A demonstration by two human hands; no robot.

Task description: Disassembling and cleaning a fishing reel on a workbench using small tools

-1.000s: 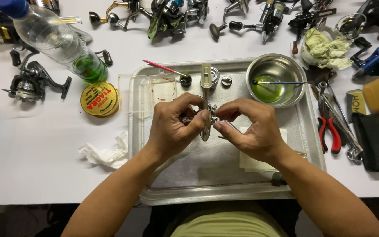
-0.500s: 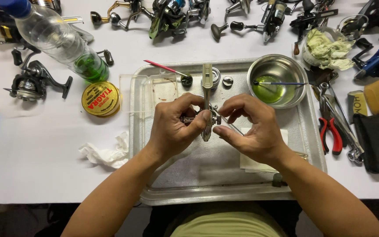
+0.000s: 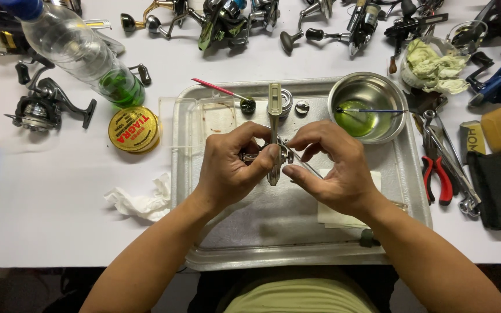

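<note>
Over a metal tray (image 3: 297, 243), my left hand (image 3: 230, 168) grips a silver fishing reel body (image 3: 274, 107) whose stem points away from me. My right hand (image 3: 329, 168) pinches a thin metal pin or tool (image 3: 307, 165) against the reel's middle, fingertips touching those of the left hand. The reel's lower part is hidden between my fingers. Small round reel parts (image 3: 301, 106) and a red-handled brush (image 3: 215, 88) lie at the tray's far edge.
A steel bowl (image 3: 367, 87) with green liquid and a brush sits at the tray's far right. Red-handled pliers (image 3: 439, 179) and tools lie right. A round yellow tin (image 3: 134, 128), plastic bottle (image 3: 76, 49), crumpled tissue (image 3: 137, 200) and a black reel (image 3: 44, 107) lie left. Several reels line the far edge.
Both hands stay on the reel body over the tray; my fingers shift only slightly around its middle. Nothing else has moved.
</note>
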